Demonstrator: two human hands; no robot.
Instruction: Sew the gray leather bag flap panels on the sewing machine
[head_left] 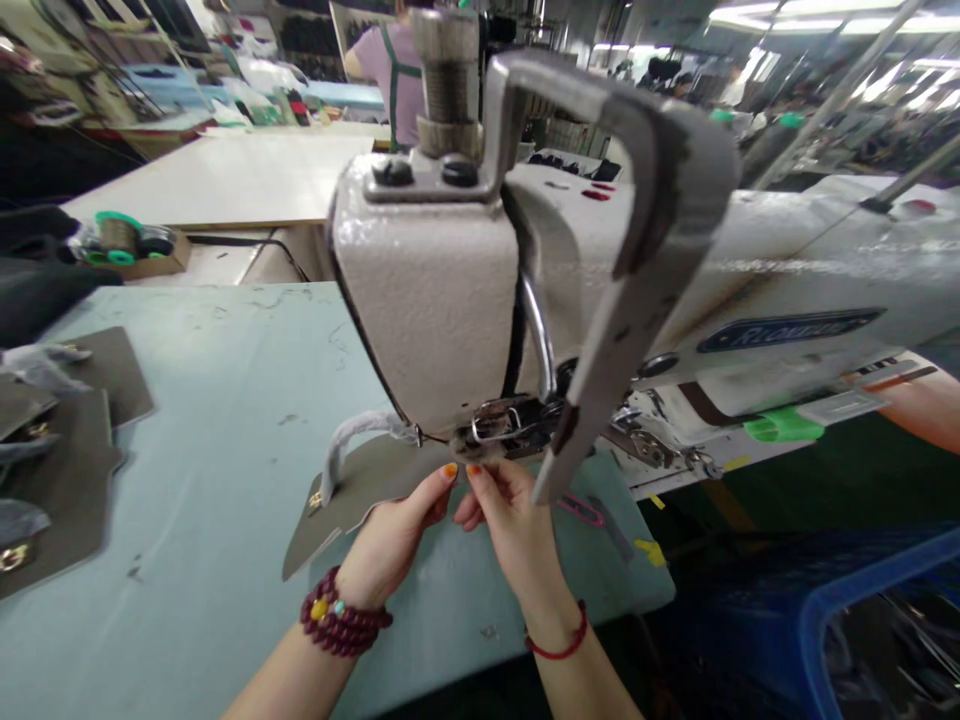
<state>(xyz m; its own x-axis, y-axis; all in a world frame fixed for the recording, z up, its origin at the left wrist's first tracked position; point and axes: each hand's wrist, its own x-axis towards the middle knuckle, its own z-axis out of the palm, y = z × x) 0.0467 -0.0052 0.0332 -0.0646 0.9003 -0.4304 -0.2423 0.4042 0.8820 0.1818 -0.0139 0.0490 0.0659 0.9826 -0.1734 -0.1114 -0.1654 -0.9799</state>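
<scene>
At the centre of the frame stands a cream sewing machine (435, 300) on a pale blue desk (225, 400). Both hands meet right under its head. The left hand (397, 540) has its fingers (442, 480) clamped on the near edge of a grey panel (360, 490), which lies flat on the desk just left of the presser foot (499, 425). A white strap (352, 440) arches over the panel's far end. The right hand (510, 520) has its fingertips drawn together just below the foot; whether they pinch anything cannot be told.

A bent metal bracket (622, 250) hangs down in front of the machine and hides part of the needle area (its tip almost meets the right hand).

At the left edge lie more grey panels (75, 470). Thread spools (120, 240) sit at upper left, a blue crate (862, 620) at lower right, and pink snips (581, 510) just right of the hands. 1 other person (397, 70) stands at top centre.
</scene>
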